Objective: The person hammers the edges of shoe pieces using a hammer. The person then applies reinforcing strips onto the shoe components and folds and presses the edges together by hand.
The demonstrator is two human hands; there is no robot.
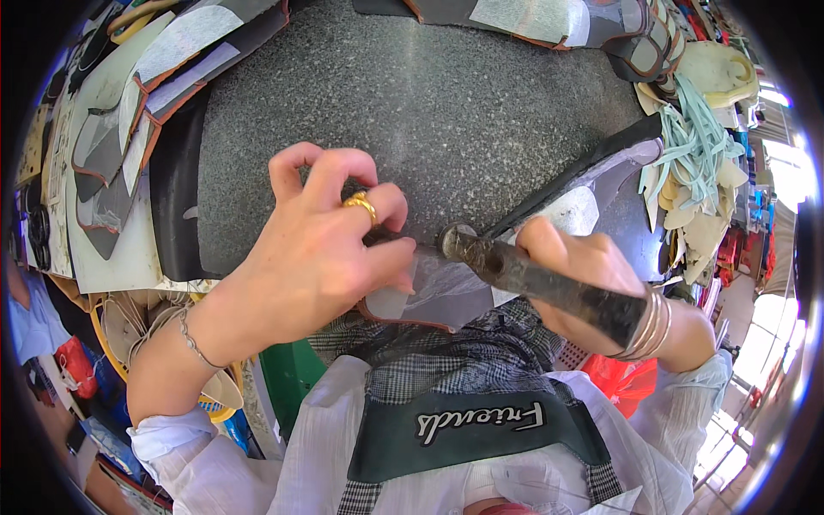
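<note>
A dark grey, leather-like cut piece (pixel 442 292) with pale backing patches and reddish edges lies along the near side of a speckled stone slab (pixel 412 112). Its long folded black edge runs up to the right. My left hand (pixel 322 236), with a gold ring, has its fingers curled and its thumb pinching the piece's edge. In my right hand (pixel 584 266) is a hammer (pixel 562 287) with a dark handle, gripped near the head. The round hammer face is over the black edge, just right of my left fingertips; whether it touches cannot be made out.
Similar grey pieces are stacked at the left (pixel 184 51) and along the slab's far edge (pixel 532 17). Pale mint strips (pixel 691 129) and beige scraps (pixel 708 227) pile up at the right. A red plastic bag (pixel 622 382) and a green container (pixel 290 373) sit below the slab's near edge.
</note>
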